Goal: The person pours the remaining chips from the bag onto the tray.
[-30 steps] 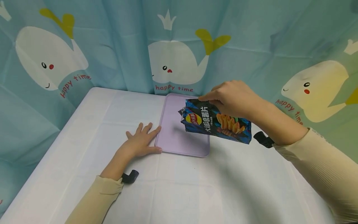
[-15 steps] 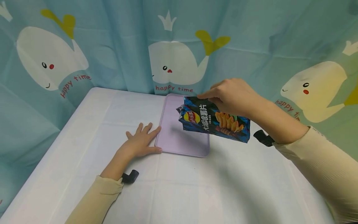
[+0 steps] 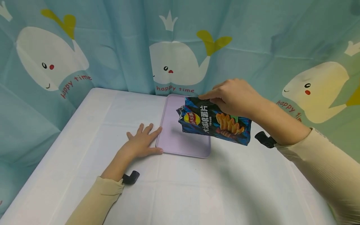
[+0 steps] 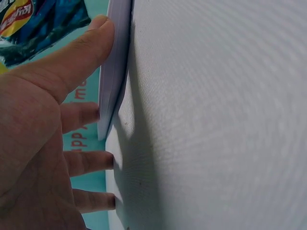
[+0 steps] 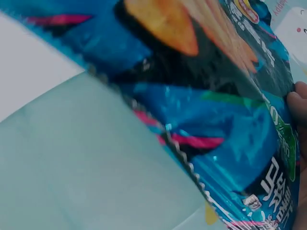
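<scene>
A blue and black bag of potato chips [image 3: 215, 123] hangs tilted over a pale purple tray [image 3: 182, 145], its torn end toward the left. My right hand [image 3: 234, 97] grips the bag along its upper side. In the right wrist view the bag [image 5: 192, 110] fills most of the picture, with a bit of the fingers at the right edge. My left hand [image 3: 142, 142] lies with fingers spread at the tray's left edge. The left wrist view has the thumb [image 4: 91, 48] against the tray's side [image 4: 115, 67]. Whatever is inside the bag is hidden.
A white cloth covers the table [image 3: 180, 190]. Behind it hangs a blue curtain [image 3: 121, 56] printed with whales, close to the tray's far edge. Black devices [image 3: 131, 177] are worn at both wrists.
The bag and right hand have shifted slightly left and up over the tray, with the bag's tilt changing a little. My left hand has stayed at the tray's edge.
</scene>
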A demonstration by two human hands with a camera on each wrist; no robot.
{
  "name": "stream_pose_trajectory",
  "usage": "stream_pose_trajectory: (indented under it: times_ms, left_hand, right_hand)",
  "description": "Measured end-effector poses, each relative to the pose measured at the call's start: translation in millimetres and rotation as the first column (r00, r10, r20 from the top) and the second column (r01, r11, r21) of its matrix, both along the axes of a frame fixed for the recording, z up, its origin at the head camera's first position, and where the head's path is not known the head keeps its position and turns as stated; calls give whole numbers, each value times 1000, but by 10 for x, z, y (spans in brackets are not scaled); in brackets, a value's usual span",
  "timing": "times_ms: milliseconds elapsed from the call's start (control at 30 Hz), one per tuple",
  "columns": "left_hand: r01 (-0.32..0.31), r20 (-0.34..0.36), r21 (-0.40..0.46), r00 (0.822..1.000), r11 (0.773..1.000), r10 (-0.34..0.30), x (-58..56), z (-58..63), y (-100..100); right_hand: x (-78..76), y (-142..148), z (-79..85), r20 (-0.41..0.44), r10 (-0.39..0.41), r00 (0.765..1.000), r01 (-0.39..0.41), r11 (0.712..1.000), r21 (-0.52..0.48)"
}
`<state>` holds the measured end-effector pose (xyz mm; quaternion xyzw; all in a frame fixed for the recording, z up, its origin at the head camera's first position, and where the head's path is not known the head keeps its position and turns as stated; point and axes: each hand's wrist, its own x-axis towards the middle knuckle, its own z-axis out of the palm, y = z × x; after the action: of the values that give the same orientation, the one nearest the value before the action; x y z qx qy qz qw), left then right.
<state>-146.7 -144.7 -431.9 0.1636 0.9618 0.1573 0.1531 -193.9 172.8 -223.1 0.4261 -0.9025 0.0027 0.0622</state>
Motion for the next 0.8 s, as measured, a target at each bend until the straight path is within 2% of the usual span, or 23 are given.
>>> stream_pose_trajectory:
  times_ms: [233, 533, 800]
  left_hand:
    - [9, -4, 6, 1000, 1000, -9, -1, 24, 5]
    - [12, 3, -3, 1000, 1000, -12, -12, 44, 11]
    - [6, 2, -5, 1000, 1000, -6, -7, 32, 6]
  right_hand:
    - [1, 2, 5, -29, 8, 1000, -8, 1000, 4]
    - [-8, -55, -14, -29, -14, 999, 16, 996, 82]
    - [-24, -88, -38, -61, 3, 998, 0, 999, 51]
